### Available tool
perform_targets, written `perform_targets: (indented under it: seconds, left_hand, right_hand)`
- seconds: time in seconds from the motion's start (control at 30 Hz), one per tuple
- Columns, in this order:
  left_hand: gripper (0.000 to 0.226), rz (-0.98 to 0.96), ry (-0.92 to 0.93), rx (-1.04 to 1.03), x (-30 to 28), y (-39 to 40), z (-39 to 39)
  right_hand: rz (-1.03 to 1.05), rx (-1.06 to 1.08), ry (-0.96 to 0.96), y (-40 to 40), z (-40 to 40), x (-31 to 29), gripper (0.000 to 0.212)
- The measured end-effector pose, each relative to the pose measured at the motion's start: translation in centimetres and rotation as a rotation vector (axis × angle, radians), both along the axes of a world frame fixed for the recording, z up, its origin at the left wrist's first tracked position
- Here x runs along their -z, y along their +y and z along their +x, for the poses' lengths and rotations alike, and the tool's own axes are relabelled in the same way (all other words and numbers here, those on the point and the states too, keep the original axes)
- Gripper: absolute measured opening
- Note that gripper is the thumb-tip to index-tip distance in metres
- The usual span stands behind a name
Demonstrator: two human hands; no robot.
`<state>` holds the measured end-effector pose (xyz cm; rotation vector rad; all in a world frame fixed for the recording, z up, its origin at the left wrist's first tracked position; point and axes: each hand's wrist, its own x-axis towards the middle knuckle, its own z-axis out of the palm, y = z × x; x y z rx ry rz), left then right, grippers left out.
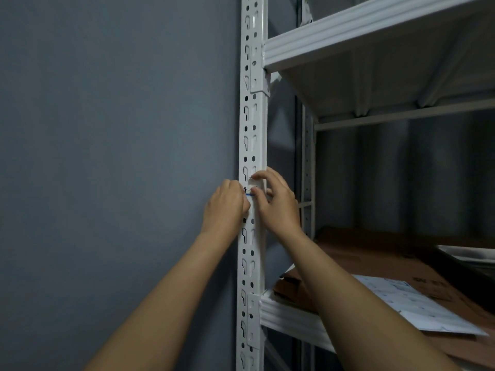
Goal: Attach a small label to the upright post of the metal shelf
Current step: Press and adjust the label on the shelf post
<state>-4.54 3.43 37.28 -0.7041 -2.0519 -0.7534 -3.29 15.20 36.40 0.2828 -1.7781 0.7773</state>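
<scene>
The white perforated upright post (251,124) of the metal shelf runs top to bottom in the middle of the view. A small white label (250,189) with dark marks and a blue line lies against the post at mid height. My left hand (226,206) holds the label's left edge with curled fingers. My right hand (276,199) is on the post's right side, index finger and thumb pressing the label's top and bottom right corners. Most of the label is hidden between the hands.
A grey wall (120,129) fills the left. White shelf boards (348,30) stick out to the right above and below (289,314) the hands. The lower shelf carries flat cardboard (388,266) and a printed paper sheet (417,303).
</scene>
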Motion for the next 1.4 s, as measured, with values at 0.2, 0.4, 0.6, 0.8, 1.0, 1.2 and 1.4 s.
perform_targets:
  seconds: [0.2, 0.4, 0.6, 0.8, 1.0, 1.2, 1.4]
  left_hand:
    - [0.012, 0.141, -0.005, 0.065, 0.8, -1.7, -0.5]
    - [0.014, 0.153, 0.052, 0.095, 1.8, -2.3, -1.5]
    - [0.016, 0.22, 0.076, 0.173, 1.3, -1.4, -1.3]
    - [0.027, 0.307, -0.059, 0.234, 1.7, -1.0, -2.0]
    - [0.036, 0.399, -0.167, 0.341, 2.4, -0.1, -2.3]
    - [0.023, 0.514, -0.264, 0.468, 2.9, 0.7, -2.9]
    - [0.02, 0.546, -0.279, 0.502, 2.7, 0.9, -3.4]
  right_hand:
    - [0.008, -0.003, 0.013, 0.1, 0.0, -0.1, 0.02]
    - [-0.015, 0.009, 0.013, 0.0, 0.0, 0.0, 0.019]
    - [0.004, 0.018, 0.01, -0.2, 0.4, -0.2, 0.019]
    - [0.068, 0.118, -0.053, -0.2, 1.9, -0.7, 0.016]
    - [0.492, 0.364, 0.125, 1.0, 3.1, -2.7, 0.02]
    - [1.009, 0.506, -0.016, -0.7, 3.9, -5.7, 0.019]
    - [1.076, 0.522, -0.311, -1.6, 3.7, -8.0, 0.02]
